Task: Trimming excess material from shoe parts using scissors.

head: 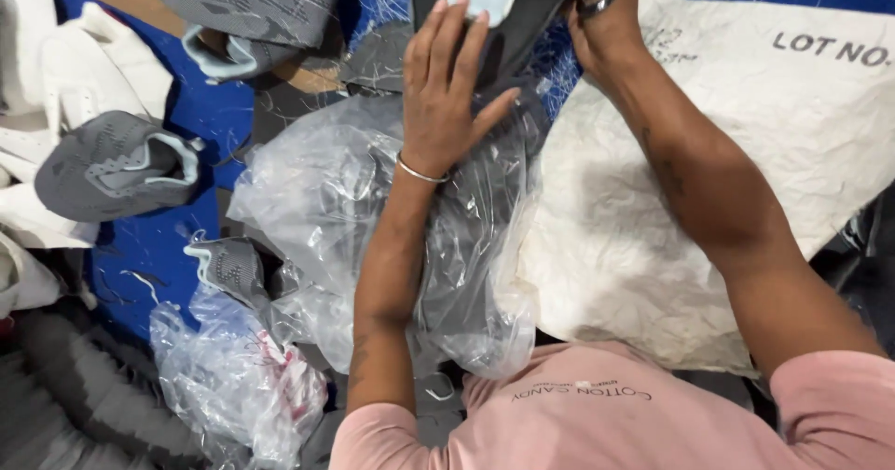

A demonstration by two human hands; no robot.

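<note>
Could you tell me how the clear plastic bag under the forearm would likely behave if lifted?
The clear plastic bag is thin and heavily crumpled, so it would probably flop and sag. Its glossy film looks slippery. It seems light and would likely shift when pushed.
</note>
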